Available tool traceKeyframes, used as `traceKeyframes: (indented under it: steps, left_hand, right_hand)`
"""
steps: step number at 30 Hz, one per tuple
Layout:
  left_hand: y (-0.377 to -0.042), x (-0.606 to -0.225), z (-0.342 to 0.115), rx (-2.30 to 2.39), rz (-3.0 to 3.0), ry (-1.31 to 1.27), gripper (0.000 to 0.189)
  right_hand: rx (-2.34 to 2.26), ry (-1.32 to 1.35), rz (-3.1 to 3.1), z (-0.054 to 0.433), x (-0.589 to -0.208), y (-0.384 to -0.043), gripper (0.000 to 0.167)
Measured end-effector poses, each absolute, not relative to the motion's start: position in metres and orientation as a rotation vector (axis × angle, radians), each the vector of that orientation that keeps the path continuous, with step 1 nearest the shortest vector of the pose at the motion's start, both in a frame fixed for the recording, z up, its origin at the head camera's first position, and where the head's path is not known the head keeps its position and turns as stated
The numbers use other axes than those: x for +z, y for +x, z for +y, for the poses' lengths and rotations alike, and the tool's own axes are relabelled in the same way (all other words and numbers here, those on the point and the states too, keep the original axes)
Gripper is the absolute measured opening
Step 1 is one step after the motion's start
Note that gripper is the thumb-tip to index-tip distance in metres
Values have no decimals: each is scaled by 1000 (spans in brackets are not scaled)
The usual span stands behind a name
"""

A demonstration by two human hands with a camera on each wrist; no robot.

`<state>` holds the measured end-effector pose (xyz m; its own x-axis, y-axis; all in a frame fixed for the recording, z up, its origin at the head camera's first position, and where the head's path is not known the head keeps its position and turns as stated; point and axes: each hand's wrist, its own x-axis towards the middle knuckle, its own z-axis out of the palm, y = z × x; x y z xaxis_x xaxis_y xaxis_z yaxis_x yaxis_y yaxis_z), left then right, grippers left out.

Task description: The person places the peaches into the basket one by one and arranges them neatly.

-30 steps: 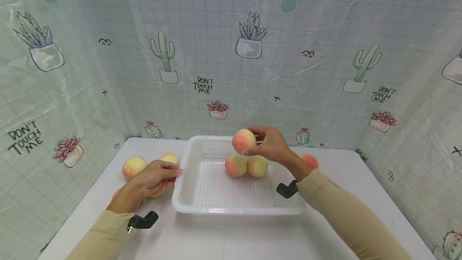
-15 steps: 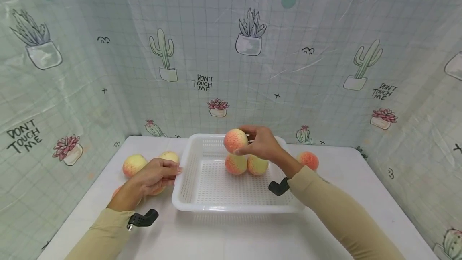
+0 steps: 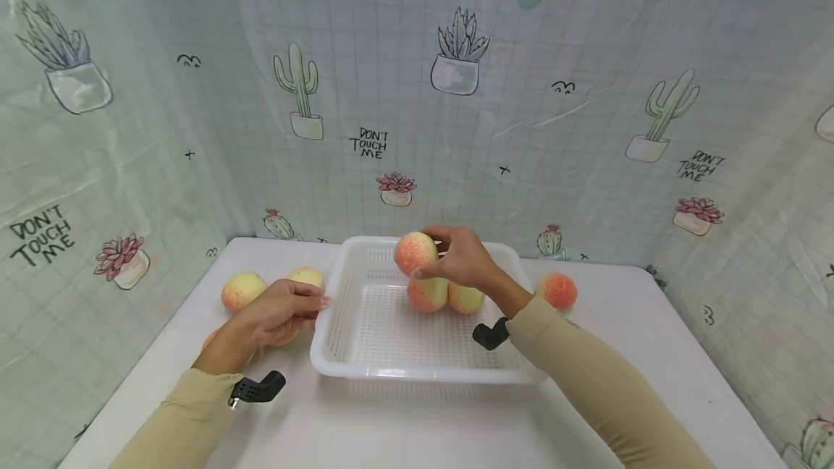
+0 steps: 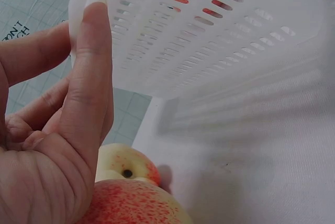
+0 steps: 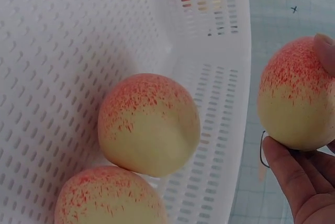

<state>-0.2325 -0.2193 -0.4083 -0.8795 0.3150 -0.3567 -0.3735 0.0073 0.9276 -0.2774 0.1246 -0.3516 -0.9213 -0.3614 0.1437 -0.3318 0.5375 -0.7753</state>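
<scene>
In the head view, my right hand (image 3: 459,259) holds a yellow-and-red peach (image 3: 415,253) above the back part of a white perforated plastic basket (image 3: 430,373). The right wrist view shows thumb and fingers round this peach (image 5: 298,96). Two more peaches lie side by side in the basket: a left peach (image 3: 426,297) and a right peach (image 3: 466,300). My left hand (image 3: 276,313) pinches the basket's left rim; the left wrist view has its thumb pressed against that rim (image 4: 78,12).
Left of the basket, several peaches lie on the white table (image 3: 417,425), among them a back-left peach (image 3: 242,291) and one behind my left hand (image 3: 306,277). A redder peach (image 3: 557,290) lies right of the basket. Patterned curtains (image 3: 417,93) enclose the table's back and sides.
My right hand has carried its peach leftward over the basket, so the right-hand peach on the table shows more fully. The left hand has stayed at the basket's rim.
</scene>
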Motion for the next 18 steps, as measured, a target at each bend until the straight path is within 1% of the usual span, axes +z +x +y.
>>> traceKeyframes:
  steps: [6, 12, 18]
  left_hand:
    - [-233, -407, -220, 1905, 1846, -58, 25]
    - [-232, -410, -220, 1925, 1809, -47, 18]
    - [-234, -409, -219, 1917, 1816, -33, 21]
  right_hand:
    - [-1374, -668, 2711, 116, -357, -284, 59]
    - [-1391, -646, 2701, 109, -366, -287, 57]
    - [-1417, -632, 2695, 101, -371, -288, 55]
